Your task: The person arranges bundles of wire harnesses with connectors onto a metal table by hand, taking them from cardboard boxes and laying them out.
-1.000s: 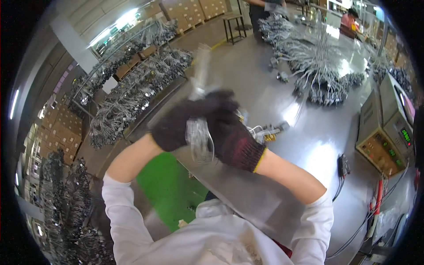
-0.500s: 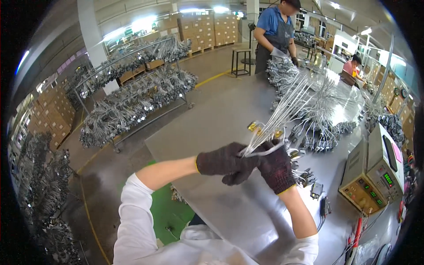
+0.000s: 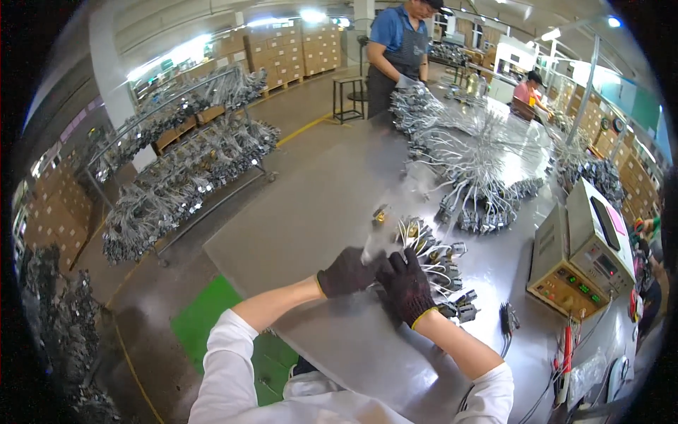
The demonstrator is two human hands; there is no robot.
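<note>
My left hand point(image 3: 346, 273), in a dark knitted glove, is closed around a bundle of pale cables point(image 3: 373, 244), which is smeared by motion. My right hand point(image 3: 407, 285), in a matching glove, presses against the left, its fingers bent over the same bundle. White cable ends with black plugs point(image 3: 446, 274) fan out just right of my right hand. A brass-coloured connector point(image 3: 381, 214) shows just beyond my hands. My palms and fingers hide where the bundle is gripped.
A large heap of bundled cables point(image 3: 484, 191) covers the far part of the metal table point(image 3: 296, 212). At right stands a tester box point(image 3: 575, 265) with lit displays, near red-handled leads point(image 3: 567, 350). A co-worker point(image 3: 397, 53) works across the table. Loaded cable racks point(image 3: 191, 177) stand left.
The cable bundle, earlier pointing up and away from my hands as a long spray, is now blurred and low near my fingers. My view has shifted rightward; the plugs lie fanned beside my right hand.
</note>
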